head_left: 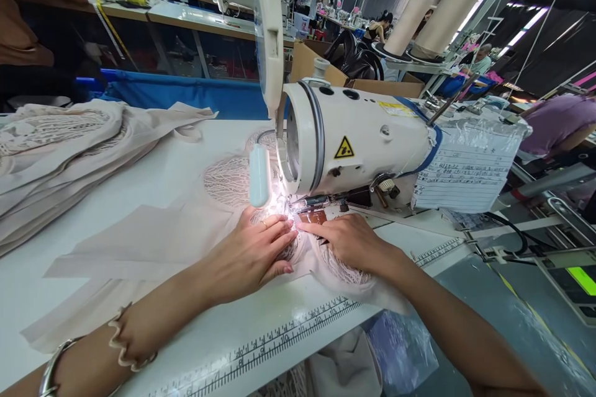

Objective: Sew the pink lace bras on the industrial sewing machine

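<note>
A busy sewing workshop with rows of machines was seen behind a white table (139, 180) edged with a printed ruler (279, 338). A cream sewing machine (354, 136) stood on it, its lamp lit. The beige lace fabric (223, 180) was spread under the needle. The left hand (254, 254) was laid flat, fingers extended, on the fabric; the right hand (347, 239) was pressed down beside it, gripping nothing. More fabric (60, 149) was piled at the left.

The white sewing machine head (358, 136) bears a yellow triangular hazard sign (344, 148) and a yellow label (397, 108), text unreadable. The ruler strip (284, 335) along the white counter (153, 180) edge shows 10 and 12. The handwritten lined sheet (460, 177) is illegible.
</note>
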The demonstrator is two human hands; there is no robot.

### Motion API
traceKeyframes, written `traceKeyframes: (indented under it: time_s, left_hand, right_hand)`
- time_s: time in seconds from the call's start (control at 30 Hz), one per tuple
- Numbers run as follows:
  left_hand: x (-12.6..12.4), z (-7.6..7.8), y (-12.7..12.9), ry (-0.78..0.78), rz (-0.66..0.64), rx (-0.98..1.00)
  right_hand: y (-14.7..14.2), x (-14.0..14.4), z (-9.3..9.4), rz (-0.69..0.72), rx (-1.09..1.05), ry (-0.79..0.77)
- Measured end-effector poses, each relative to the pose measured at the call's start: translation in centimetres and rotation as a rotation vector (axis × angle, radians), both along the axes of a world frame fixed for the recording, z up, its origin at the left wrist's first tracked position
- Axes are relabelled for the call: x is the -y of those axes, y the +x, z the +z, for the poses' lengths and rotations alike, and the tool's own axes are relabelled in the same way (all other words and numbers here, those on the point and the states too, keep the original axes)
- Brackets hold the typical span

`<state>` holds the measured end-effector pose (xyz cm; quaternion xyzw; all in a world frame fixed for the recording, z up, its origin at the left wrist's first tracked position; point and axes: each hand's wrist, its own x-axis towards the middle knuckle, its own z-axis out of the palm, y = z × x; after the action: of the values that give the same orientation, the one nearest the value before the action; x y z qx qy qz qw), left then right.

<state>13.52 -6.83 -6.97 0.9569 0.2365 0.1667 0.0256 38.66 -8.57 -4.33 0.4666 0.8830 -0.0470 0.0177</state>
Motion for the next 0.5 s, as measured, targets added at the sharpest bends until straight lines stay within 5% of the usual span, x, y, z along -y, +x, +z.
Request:
traceKeyframes:
  time_s: [0.3,0.5]
  left_hand:
    - [-0.3,-0.2,0.0,0.041,0.039,-0.013]
    - [-0.3,-0.1,0.0,0.034,0.030,-0.027]
  right_hand:
    - [-0.8,-1.5,0.0,-0.026,-0.001,-0.009]
    - [0.0,-1.3,-1.1,0.033,-0.050,0.162]
